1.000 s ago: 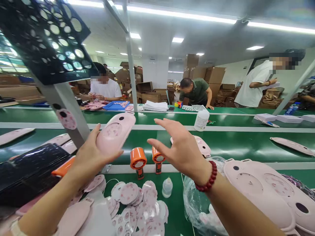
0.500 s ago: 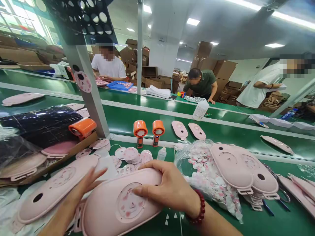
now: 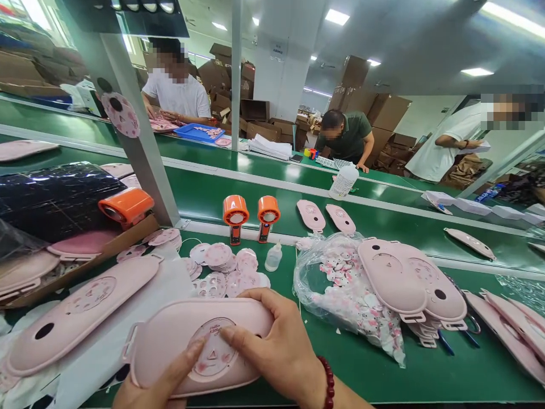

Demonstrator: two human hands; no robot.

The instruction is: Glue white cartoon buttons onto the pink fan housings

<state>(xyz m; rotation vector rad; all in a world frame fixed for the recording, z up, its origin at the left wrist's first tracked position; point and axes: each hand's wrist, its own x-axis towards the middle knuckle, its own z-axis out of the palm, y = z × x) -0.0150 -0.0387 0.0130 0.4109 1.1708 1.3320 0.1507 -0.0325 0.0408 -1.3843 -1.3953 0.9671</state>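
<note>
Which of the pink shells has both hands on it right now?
The pink shell lying at the near table edge: the right hand grips its right end and the left hand presses its round decal. The others lie untouched.

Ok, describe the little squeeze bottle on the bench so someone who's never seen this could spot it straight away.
Start at the green workbench and find the two orange tools standing at its far edge. Just right of them, beside the pile of round pink stickers, stands the small bottle: the only clear, upright thing there, with a pointed nozzle.
</note>
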